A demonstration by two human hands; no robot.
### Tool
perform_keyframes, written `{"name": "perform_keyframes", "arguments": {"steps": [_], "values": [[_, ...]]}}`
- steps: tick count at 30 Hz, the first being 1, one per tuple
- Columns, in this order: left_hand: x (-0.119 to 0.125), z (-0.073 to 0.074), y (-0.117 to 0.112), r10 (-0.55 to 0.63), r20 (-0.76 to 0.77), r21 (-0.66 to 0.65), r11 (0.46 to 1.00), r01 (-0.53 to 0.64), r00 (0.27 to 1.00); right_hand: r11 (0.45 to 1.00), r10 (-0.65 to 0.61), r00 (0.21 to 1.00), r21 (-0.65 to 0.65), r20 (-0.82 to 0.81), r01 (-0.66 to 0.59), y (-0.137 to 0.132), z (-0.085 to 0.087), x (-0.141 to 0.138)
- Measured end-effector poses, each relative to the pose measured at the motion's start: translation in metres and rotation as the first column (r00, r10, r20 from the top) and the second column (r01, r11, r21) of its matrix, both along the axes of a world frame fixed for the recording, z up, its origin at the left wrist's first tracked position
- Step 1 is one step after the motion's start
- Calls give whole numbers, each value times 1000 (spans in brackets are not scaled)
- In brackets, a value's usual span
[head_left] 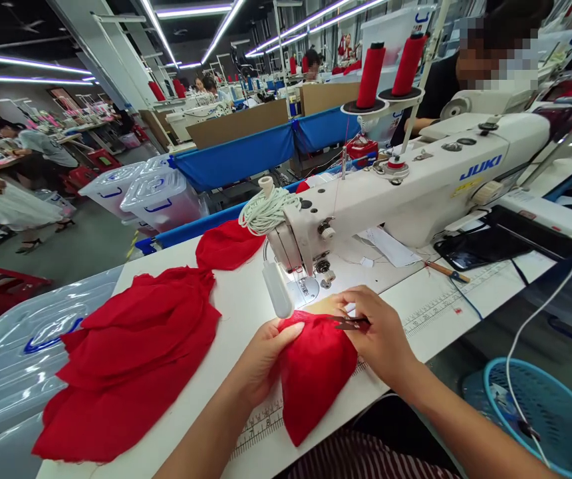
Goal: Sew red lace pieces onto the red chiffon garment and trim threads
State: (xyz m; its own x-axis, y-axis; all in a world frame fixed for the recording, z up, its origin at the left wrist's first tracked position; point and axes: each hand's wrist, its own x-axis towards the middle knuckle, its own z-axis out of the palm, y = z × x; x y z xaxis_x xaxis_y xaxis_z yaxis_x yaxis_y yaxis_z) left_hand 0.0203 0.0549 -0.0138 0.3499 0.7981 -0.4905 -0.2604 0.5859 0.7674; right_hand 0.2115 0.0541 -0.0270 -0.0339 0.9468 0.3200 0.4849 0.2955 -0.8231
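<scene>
A small red fabric piece (313, 376) lies at the near edge of the white sewing table (246, 313), in front of the white JUKI sewing machine (416, 186). My left hand (266, 356) is closed on the piece's left upper edge. My right hand (378, 332) grips small dark thread snips (350, 323), their tip resting on the top of the fabric. Both hands sit just in front of the needle and presser foot (310, 283).
A pile of red fabric pieces (131, 352) covers the table's left side. Red thread cones (388, 63) stand behind the machine. A black tablet (485, 243) lies to the right, clear plastic bins (11, 352) at left, a blue basket (545, 412) bottom right. Another person sits opposite.
</scene>
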Motion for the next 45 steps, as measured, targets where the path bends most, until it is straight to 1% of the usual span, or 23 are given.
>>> {"name": "perform_keyframes", "arguments": {"steps": [2,5,7,10,13,17,20,26,30,33,40,45], "values": [[6,-2,1,41,31,-27,999,-40,999,997,18,999,-78,-31,-20,-8,-2,2],[15,-2,-3,69,124,-37,997,-64,990,974,-8,998,-227,-55,-5,-15,-8,-1],[19,-1,-6,101,159,-26,995,-99,982,961,-16,993,-277,-114,-16,-15,-13,-6],[20,-1,-8,148,149,-51,989,-142,978,968,-26,982,-251,-189,-22,-10,-19,-12],[17,-3,-7,215,122,-94,974,-204,969,978,-6,977,-203,-213,-39,-5,-18,-14],[12,-5,-5,301,102,-76,953,-294,948,971,50,955,-211,-294,-115,0,-15,-14],[11,-7,-5,323,81,-59,946,-319,943,964,55,936,-226,-349,-141,2,-17,-15],[8,-13,-4,326,88,15,944,-329,941,967,56,946,-220,-319,-132,5,-21,-13],[6,-15,-4,287,88,41,956,-292,954,972,45,959,-208,-281,-107,5,-21,-11],[7,-15,-5,279,89,42,958,-284,956,975,39,967,-202,-253,-92,6,-20,-11],[6,-15,-4,347,113,16,936,-351,931,977,36,974,-197,-225,-81,7,-18,-12],[5,-12,-2,372,81,12,927,-375,925,979,38,976,-187,-212,-79,8,-21,-10]]}}
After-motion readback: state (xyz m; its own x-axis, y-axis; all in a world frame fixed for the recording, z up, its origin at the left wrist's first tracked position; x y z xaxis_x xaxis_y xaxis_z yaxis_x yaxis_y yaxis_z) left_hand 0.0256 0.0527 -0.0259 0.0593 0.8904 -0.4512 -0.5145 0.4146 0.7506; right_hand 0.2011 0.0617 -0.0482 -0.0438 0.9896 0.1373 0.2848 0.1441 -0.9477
